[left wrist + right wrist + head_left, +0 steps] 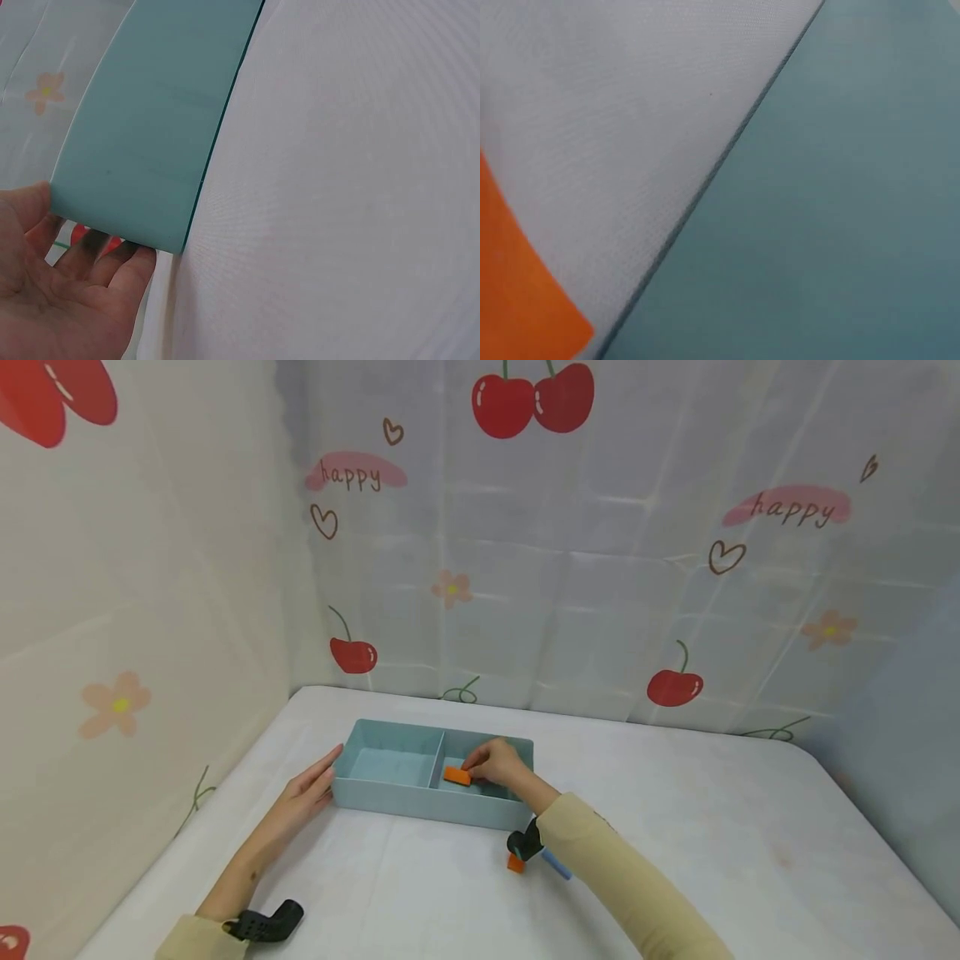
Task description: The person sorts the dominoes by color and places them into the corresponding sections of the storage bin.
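Box (427, 807) could slide if your right grip (497, 762), pinching the orange block (454, 776), bumps it, as your left grip (306, 789) merely touches its left end, fingers extended.

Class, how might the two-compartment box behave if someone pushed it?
The box probably resists tipping, since it looks wide and low. It seems fairly stiff, as its thin walls stand straight. It likely won't roll, being rectangular.

White cloth-covered table (720, 835) cut off along its near edge, small orange block (515, 864) partly behind your black wrist camera (526, 841), slim blue stick (557, 865) partly behind your beige right sleeve (615, 872), right end of orange rectangular bar (455, 775) partly covered by your right hand (495, 762)
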The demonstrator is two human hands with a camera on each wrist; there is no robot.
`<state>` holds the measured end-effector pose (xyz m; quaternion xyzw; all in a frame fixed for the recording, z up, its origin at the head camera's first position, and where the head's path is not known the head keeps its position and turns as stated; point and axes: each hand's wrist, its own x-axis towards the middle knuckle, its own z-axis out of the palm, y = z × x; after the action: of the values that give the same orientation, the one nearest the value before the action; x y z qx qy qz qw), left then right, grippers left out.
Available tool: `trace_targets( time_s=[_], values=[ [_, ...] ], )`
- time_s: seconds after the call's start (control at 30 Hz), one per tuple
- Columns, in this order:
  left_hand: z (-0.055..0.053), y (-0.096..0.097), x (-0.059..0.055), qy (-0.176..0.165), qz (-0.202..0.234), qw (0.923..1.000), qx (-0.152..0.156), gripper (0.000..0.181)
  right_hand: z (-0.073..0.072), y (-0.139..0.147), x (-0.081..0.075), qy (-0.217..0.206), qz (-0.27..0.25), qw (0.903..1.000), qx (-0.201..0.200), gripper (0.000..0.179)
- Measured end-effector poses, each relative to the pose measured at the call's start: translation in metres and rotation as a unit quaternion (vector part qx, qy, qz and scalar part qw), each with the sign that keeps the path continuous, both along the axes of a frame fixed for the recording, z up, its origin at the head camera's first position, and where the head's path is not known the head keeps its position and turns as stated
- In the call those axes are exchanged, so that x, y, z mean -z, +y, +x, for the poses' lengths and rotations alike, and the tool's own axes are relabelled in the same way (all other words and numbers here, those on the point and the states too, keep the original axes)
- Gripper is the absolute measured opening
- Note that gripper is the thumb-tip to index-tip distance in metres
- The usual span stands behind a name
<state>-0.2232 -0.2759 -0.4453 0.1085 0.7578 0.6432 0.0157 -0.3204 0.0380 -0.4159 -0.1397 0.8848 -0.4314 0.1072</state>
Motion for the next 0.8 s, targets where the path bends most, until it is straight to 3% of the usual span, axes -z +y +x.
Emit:
trace_targets(
  time_s=[0.57,0.8],
  values=[
    [0.0003,0.001,-0.0021,-0.001,-0.001,1.0,-0.003,0.053,0.0039,-0.0007,-0.001,0.041,0.038,0.993,-0.105,0.006],
    [0.0013,0.0027,-0.0025,0.001,0.007,1.0,-0.001,0.054,0.0046,-0.0002,-0.0022,0.035,0.044,0.9917,-0.116,0.008]
  ],
)
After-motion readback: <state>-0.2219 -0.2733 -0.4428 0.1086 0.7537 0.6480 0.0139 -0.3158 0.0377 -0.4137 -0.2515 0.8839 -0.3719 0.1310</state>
